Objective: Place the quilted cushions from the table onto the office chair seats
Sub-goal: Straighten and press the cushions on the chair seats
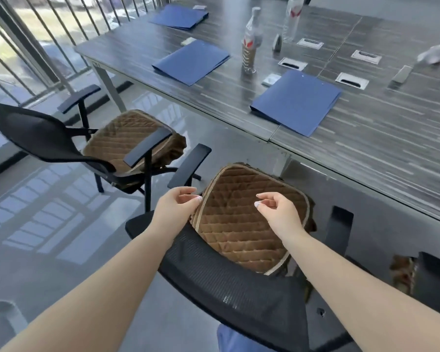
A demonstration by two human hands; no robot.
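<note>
Brown quilted fabric covers the seats of both chairs in view. The near cushion (241, 224) lies on the seat of the near office chair (239, 293), whose mesh back stands between the person and the seat; the far cushion (127, 138) lies on the far office chair (36, 133) to the left, its front edge hanging slightly over the seat.

The left hand (178, 207) has its fingertips at the piped left edge of the near cushion, fingers curled; whether it pinches the edge or only touches it cannot be told for sure, though a light pinch looks likely. The right hand (277, 212) hovers over the cushion's middle with fingers loosely curled and holding nothing.

The step in hand appears to be the settling of this cushion, judging by how it already lies flat within the seat. No further cushions show on the surface (366, 148), which carries blue folders (297, 102), water bottles (250, 47) and cable ports. A patch of brown at the right edge hints at a third chair already dressed, though it is too small to be certain. The next move calls for little more than squaring the edge and letting go.
</note>
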